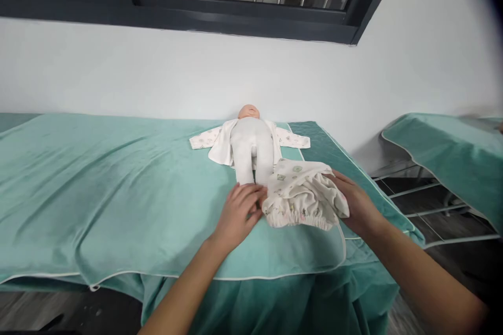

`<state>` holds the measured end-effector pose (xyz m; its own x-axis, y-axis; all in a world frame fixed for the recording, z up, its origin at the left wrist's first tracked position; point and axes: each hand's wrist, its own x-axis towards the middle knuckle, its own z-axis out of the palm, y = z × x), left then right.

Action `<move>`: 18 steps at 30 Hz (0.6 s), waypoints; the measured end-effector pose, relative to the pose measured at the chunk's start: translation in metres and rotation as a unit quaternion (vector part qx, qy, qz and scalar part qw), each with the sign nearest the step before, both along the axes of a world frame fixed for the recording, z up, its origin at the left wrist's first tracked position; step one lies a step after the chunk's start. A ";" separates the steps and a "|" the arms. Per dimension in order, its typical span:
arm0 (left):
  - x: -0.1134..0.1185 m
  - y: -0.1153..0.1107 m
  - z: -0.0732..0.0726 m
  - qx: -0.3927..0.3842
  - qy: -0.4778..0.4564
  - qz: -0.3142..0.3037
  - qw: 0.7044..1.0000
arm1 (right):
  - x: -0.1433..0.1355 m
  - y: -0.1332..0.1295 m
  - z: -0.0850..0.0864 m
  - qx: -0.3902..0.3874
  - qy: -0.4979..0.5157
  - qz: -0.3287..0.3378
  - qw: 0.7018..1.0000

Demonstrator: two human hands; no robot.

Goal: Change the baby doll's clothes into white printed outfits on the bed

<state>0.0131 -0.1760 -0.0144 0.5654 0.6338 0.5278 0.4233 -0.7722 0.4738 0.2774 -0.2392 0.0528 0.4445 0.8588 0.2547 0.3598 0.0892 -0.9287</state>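
Observation:
A baby doll point(251, 133) lies on its back on the green bed cover, head towards the wall, in pale leggings and an open printed jacket point(223, 141) with both sleeves spread out. My left hand point(239, 215) is at the ends of the doll's legs, its fingers curled and closed around a foot, which they mostly hide. Bunched white baby pants point(302, 193) with a small print and a gathered elastic edge are in my right hand point(356, 207). The pants hang beside the doll's feet, and that hand's fingertips are partly hidden behind the fabric.
The green cover point(118, 204) drapes over the front edge of the bed. A white wall point(157, 70) stands behind it, with a dark-framed barred window point(243, 15) above. To the right is another green-covered bed point(451, 152) with metal rails point(436, 209) beside it.

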 end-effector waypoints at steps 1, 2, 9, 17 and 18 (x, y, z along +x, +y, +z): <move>-0.004 -0.005 0.003 -0.033 -0.053 0.017 0.998 | -0.006 0.002 -0.002 -0.012 0.027 0.030 0.999; -0.008 -0.010 0.006 -0.056 -0.103 0.038 0.992 | -0.012 0.006 -0.004 -0.031 0.069 0.067 0.995; -0.022 -0.042 0.030 0.083 -0.031 0.062 0.994 | -0.081 0.034 0.009 -0.093 0.188 0.222 0.952; -0.065 -0.023 0.107 -0.008 -0.075 0.211 0.975 | -0.108 0.023 0.036 -0.104 0.124 0.271 0.949; -0.068 -0.022 0.125 -0.031 -0.058 0.218 0.974 | -0.106 0.020 0.043 -0.074 0.077 0.255 0.961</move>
